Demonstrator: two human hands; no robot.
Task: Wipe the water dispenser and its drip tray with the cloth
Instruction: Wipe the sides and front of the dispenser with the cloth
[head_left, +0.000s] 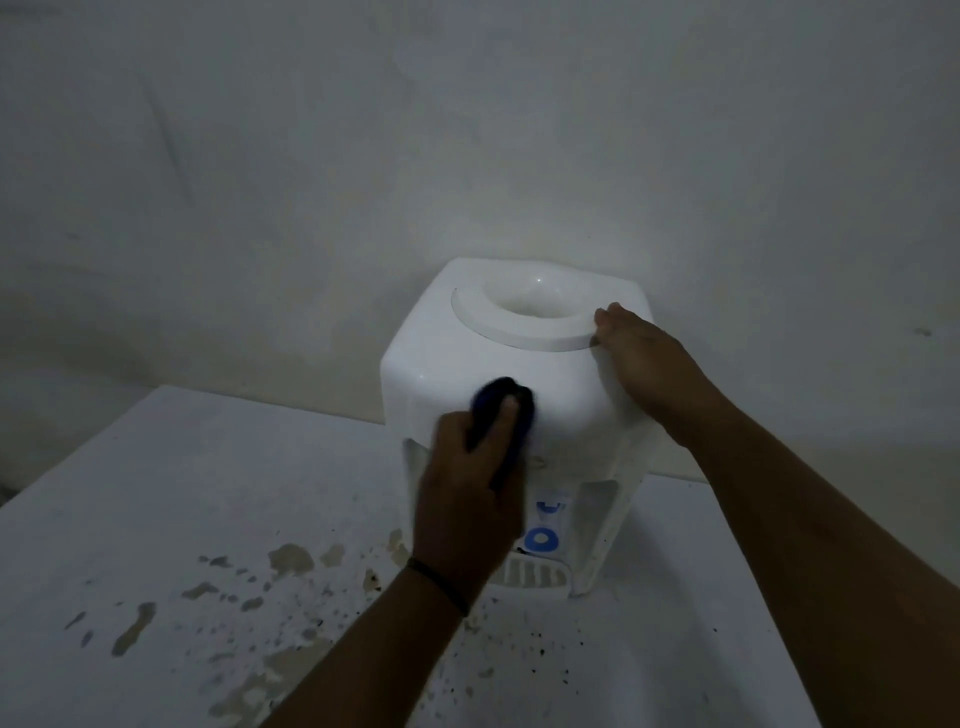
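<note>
Standing against a bare wall, the white water dispenser (519, 384) sat at the back edge of a white table (156, 493) whose paint was chipped and stained in front of it. That position left its top, front and both sides within reach of the person's arms. The right hand (639, 348) lay flat on the top right corner, fingers straight and close together, their tips touching the raised ring around the bottle well (530, 306). It held nothing; it seemed placed there to steady the light plastic body against the push of wiping. The left hand (467, 488) gripped a dark blue cloth (506, 415), fingers curled round the bunched fabric, and pressed it onto the rounded front upper edge of the dispenser. Bunching the cloth probably gave a firm pad for rubbing. A thin dark band (441, 587) circled the left wrist. Below the cloth, partly hidden by that hand, a blue tap (543, 540) showed on the front panel, and the slotted drip tray (530, 577) sat beneath it at the base. Judged from the cloth's place, the tray had not yet been reached.
</note>
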